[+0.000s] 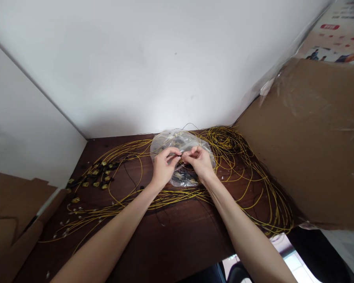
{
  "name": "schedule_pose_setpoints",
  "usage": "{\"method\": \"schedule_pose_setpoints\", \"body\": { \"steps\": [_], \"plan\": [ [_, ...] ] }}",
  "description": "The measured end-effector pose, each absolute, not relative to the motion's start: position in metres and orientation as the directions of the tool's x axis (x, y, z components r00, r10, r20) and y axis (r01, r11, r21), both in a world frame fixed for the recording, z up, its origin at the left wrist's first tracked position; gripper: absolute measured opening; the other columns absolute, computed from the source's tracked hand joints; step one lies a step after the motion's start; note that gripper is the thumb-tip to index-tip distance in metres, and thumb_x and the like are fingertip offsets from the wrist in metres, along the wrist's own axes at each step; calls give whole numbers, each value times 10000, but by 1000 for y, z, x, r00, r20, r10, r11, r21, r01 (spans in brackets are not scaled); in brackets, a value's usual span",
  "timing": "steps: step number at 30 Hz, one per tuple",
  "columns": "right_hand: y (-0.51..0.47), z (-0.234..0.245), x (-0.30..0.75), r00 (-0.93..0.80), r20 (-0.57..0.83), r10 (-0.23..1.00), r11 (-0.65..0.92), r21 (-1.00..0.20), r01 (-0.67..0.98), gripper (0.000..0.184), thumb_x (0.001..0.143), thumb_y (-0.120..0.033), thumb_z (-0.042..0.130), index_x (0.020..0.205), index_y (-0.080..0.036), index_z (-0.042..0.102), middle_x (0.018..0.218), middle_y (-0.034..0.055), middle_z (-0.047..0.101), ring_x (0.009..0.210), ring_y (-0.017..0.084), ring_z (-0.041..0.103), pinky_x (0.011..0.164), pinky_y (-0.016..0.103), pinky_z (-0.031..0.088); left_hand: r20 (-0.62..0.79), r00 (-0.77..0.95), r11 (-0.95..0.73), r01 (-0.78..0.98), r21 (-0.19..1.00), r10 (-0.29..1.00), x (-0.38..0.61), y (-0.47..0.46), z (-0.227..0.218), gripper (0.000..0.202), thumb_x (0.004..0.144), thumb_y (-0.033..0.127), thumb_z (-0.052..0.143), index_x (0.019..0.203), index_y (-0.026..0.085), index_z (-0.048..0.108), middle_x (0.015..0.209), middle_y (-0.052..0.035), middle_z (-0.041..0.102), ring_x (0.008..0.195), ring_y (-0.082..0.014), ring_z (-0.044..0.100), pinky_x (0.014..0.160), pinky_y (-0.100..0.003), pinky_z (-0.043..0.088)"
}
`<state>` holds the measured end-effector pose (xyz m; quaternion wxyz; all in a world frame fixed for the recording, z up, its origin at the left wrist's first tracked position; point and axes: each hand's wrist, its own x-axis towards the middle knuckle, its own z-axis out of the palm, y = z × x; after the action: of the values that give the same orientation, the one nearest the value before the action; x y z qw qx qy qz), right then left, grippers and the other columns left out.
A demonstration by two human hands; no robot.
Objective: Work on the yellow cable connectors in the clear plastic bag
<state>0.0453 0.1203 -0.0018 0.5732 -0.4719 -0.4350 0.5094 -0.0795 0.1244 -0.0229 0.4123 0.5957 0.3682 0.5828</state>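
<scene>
My left hand (165, 165) and my right hand (200, 162) meet fingertip to fingertip above a clear plastic bag (161, 139). Pinched between them is a small black-and-yellow connector (181, 158), mostly covered by the fingers. A thin black wire (190, 124) loops up behind the hands. Inside the bag are dark and yellow small parts, blurred by the plastic. Long yellow wires (177, 195) run beneath my forearms, just in front of the bag.
Several black-and-yellow connectors (104, 178) lie at the left of the dark wooden table (177, 239). White-tipped wire ends (65, 228) fan out nearby. Coiled yellow wires (224, 137) pile up at the right. Cardboard (306, 145) and a white wall (153, 67) bound the table.
</scene>
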Motion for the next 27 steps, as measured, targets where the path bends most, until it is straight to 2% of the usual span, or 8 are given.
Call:
{"method": "schedule_pose_setpoints", "body": {
  "steps": [6, 9, 11, 14, 18, 22, 27],
  "plan": [
    [123, -4, 49, 71, 48, 996, 55, -995, -88, 338, 541, -300, 742, 689, -199, 455, 642, -14, 605, 573, 130, 576, 561, 265, 488, 370, 16, -369, -52, 928, 929, -79, 125, -22, 62, 714, 119, 584, 758, 162, 593, 836, -29, 605, 851, -140, 595, 833, -297, 497],
    [125, -5, 53, 7, 80, 997, 80, -997, -19, 308, 643, -398, 690, 790, -187, 520, 705, 7, 612, 636, 146, 600, 555, 259, 494, 360, -7, -360, -65, 931, 933, -79, 126, -23, 80, 707, 111, 591, 768, 164, 589, 817, -23, 606, 828, -137, 599, 829, -300, 497],
    [124, -4, 56, -30, 119, 992, 122, -987, 100, 277, 743, -444, 596, 813, -182, 542, 716, 13, 613, 622, 140, 594, 549, 253, 479, 351, -21, -352, -71, 933, 936, -78, 127, -23, 91, 701, 100, 593, 767, 161, 586, 811, -23, 611, 823, -137, 603, 828, -303, 497],
    [121, 1, 61, -92, 196, 976, 217, -906, 363, 307, 853, -431, 454, 730, -173, 565, 637, 4, 593, 562, 124, 548, 562, 247, 434, 343, -35, -345, -78, 935, 939, -78, 127, -23, 99, 697, 91, 594, 771, 157, 585, 814, -25, 617, 828, -137, 607, 828, -302, 496],
    [117, 7, 61, -197, 232, 953, 303, -775, 555, 343, 881, -357, 408, 655, -165, 580, 590, 2, 581, 559, 127, 519, 581, 245, 386, 336, -39, -338, -92, 937, 941, -78, 127, -21, 103, 692, 88, 596, 769, 155, 583, 809, -23, 624, 817, -134, 613, 822, -300, 498],
    [118, 6, 60, -241, 254, 937, 348, -744, 571, 298, 861, -285, 413, 654, -161, 586, 621, 2, 594, 572, 123, 510, 587, 234, 366, 336, -39, -339, -103, 935, 941, -78, 126, -20, 107, 686, 90, 605, 770, 154, 589, 801, -20, 636, 804, -133, 620, 813, -293, 496],
    [119, 4, 59, -204, 286, 936, 351, -766, 538, 266, 809, -256, 441, 596, -148, 561, 549, -20, 505, 531, 100, 441, 548, 210, 328, 334, -29, -335, -121, 934, 942, -78, 126, -18, 99, 677, 86, 613, 755, 144, 595, 800, -26, 642, 801, -134, 621, 803, -288, 496]
  ]
}}
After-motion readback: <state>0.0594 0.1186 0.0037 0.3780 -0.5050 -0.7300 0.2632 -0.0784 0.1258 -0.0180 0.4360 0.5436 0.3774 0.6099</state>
